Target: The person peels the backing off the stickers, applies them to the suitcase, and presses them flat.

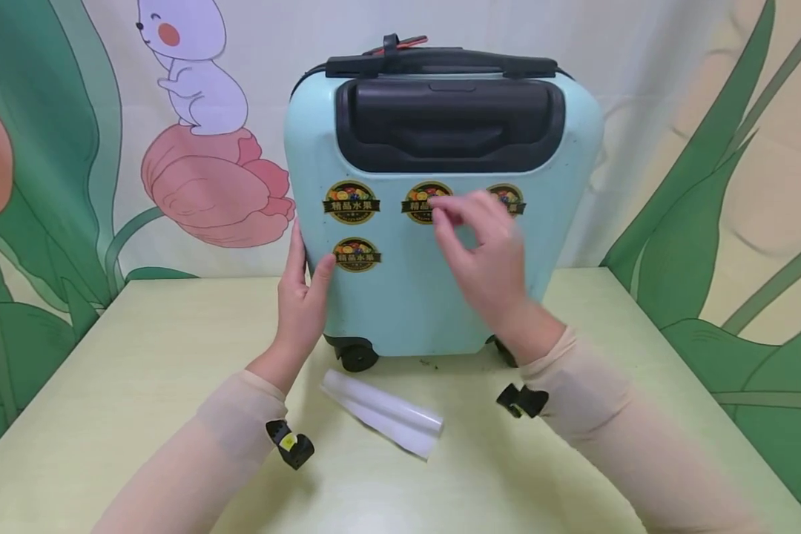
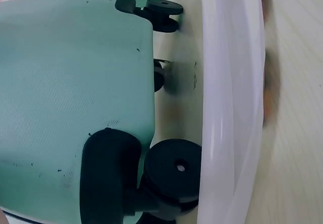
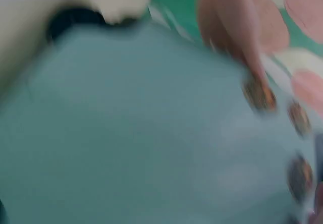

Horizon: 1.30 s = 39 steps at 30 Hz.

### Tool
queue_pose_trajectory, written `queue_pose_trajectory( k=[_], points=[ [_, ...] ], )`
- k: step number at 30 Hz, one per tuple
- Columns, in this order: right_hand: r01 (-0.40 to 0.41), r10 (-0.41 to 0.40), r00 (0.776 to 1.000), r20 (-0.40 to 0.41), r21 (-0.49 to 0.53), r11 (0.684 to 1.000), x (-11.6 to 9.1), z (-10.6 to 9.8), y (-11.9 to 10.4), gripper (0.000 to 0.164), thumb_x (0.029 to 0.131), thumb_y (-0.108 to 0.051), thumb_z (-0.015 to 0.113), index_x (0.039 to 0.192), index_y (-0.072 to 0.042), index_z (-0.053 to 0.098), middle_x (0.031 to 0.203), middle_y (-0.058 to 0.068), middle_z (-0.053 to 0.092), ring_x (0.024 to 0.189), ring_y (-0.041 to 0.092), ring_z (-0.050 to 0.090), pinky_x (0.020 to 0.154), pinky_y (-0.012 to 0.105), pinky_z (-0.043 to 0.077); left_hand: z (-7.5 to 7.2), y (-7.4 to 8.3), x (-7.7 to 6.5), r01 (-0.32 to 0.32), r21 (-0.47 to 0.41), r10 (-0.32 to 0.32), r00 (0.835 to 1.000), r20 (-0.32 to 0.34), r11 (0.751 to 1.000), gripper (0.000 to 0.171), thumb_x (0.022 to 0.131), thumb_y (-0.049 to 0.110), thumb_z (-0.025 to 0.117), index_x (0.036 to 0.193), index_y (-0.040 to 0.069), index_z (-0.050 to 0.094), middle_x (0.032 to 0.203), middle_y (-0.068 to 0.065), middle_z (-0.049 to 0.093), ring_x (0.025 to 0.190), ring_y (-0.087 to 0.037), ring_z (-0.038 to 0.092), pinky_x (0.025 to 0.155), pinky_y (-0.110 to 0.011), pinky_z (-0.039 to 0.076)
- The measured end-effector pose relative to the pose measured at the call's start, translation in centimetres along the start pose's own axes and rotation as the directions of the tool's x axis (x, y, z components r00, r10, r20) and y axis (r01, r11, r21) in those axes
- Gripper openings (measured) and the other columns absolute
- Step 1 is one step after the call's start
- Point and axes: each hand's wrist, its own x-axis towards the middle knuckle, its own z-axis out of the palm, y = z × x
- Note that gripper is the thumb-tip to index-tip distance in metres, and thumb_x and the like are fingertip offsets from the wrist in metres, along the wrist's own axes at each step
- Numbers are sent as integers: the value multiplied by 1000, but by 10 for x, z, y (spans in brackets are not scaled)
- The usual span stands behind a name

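A pale teal suitcase (image 1: 407,304) stands upright, its black handle panel at the top. Round fruit stickers are on its front: one at upper left (image 1: 351,202), a middle one (image 1: 417,202), one at the right (image 1: 507,194) partly behind my right hand, and a lower-left one (image 1: 358,256). My left hand (image 1: 300,300) holds the suitcase's left edge, fingers along the side and thumb at the lower-left sticker. My right hand (image 1: 487,256) is raised before the front, thumb and index tips together beside the middle sticker. Nothing shows between them; the hand is blurred.
A curled white sheet (image 1: 383,414) lies on the pale table (image 1: 173,341) in front of the suitcase. Black wheels (image 1: 357,354) carry the suitcase. A printed backdrop (image 1: 667,133) with leaves and flowers hangs behind it. Small black devices (image 1: 290,445) sit at both wrists.
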Motion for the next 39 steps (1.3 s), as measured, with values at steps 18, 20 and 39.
queue_pose_trajectory(
  k=[18, 20, 39],
  points=[
    [21, 194, 923, 331, -547, 837, 72, -64, 26, 51, 98, -35, 42, 143, -13, 35, 139, 12, 34, 135, 26, 18, 108, 53, -2, -18, -51, 0, -615, 778, 611, 666, 427, 127, 67, 96, 49, 38, 147, 8, 27, 155, 0, 13, 141, -18, 11, 111, -46, 1],
    [11, 183, 931, 315, -527, 850, 73, -62, 27, 47, 98, -33, 41, 141, -13, 38, 138, 11, 35, 134, 25, 18, 108, 51, -3, -19, -53, 0, -608, 788, 605, 664, 439, 95, 67, 96, 50, 37, 147, 9, 27, 156, 1, 12, 141, -17, 9, 111, -45, -1],
    [-2, 190, 930, 316, -511, 859, 74, -62, 29, 45, 99, -29, 40, 140, -14, 39, 137, 9, 35, 133, 23, 17, 108, 48, -5, -23, -57, -16, -759, 651, 565, 534, 629, -7, 58, 97, 46, 36, 138, 6, 45, 146, -5, 37, 133, -19, 33, 105, -50, 20]
  ],
)
